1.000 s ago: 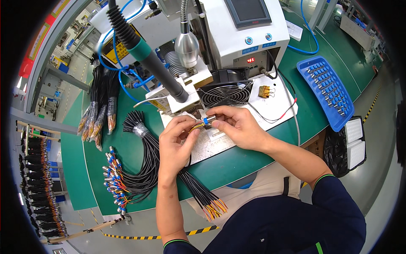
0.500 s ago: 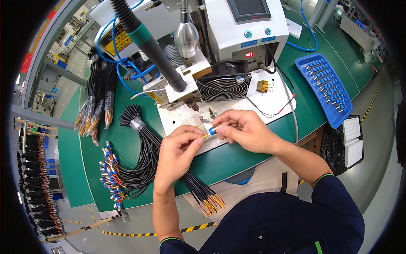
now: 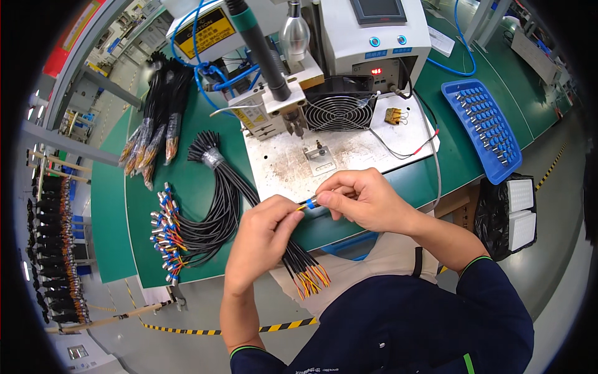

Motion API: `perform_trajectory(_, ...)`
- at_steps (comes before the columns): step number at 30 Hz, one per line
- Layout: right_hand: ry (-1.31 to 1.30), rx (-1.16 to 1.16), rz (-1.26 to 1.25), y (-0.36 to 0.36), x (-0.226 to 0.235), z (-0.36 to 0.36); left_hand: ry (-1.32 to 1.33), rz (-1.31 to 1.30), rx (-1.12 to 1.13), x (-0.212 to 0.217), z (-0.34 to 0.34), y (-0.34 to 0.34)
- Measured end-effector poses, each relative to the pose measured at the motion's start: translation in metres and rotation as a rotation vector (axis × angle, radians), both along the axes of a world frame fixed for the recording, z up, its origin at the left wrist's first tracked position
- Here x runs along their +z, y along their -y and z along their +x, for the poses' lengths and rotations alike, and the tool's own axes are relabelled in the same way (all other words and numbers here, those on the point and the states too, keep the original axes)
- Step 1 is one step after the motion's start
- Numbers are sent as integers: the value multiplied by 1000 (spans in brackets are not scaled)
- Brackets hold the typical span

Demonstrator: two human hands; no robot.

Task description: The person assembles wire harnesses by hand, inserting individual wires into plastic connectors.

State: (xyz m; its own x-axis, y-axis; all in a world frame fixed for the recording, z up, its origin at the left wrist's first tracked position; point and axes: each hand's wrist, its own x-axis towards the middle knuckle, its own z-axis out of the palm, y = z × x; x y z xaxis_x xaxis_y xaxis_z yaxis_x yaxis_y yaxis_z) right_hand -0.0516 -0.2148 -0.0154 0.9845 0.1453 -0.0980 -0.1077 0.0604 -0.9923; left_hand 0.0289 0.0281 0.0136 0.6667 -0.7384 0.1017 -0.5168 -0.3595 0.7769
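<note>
My left hand (image 3: 265, 232) pinches the thin yellow wire (image 3: 301, 207) of a black cable between thumb and fingertips. Just right of it, my right hand (image 3: 364, 201) grips a small metal connector with a blue ring (image 3: 311, 203), largely covered by the fingers. Wire and connector meet in front of the white base plate's near edge. Behind them on the plate (image 3: 280, 163) stands a small metal fixture (image 3: 321, 161), with nothing in it that I can make out. Above that hangs the soldering head (image 3: 294, 123). The black cable bundle (image 3: 225, 209) runs leftward beneath my left hand.
Finished-looking connector ends (image 3: 169, 234) lie at the left. Wrapped cable bundles (image 3: 156, 121) rest farther back. A fan (image 3: 339, 112) and a white control box (image 3: 380, 50) stand behind the plate. A blue tray (image 3: 483, 128) of connectors lies right, beside a binder clip (image 3: 393, 116).
Both hands have drawn back from the metal fixture toward me, still holding the wire and connector. The fixture now shows uncovered, and the whole view has shifted slightly.
</note>
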Motion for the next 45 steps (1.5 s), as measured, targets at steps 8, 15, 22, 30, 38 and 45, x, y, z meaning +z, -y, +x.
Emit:
perform_trajectory(8, 45, 53, -142, -3, -35, -20, 248, -141, 863, 11, 80, -133)
perform_trajectory(15, 100, -27, -100, -1, -50, -30, 6, 161, 557, -30, -26, -73)
perform_trajectory(22, 91, 0, -109, 4, -35, -37, -41, 423, 521, -43, -46, -48)
perform_trajectory(30, 242, -84, -345, 34, -30, -74, 158, 664, 371, -40, -96, -39)
perform_trajectory(38, 184, -402, -349, 98, -20, -113, -439, -478, 322, 9, -99, -83)
perform_trajectory(45, 81, -936, -786, 187, -29, -172, 588, 32, -19, 17, -58, -43)
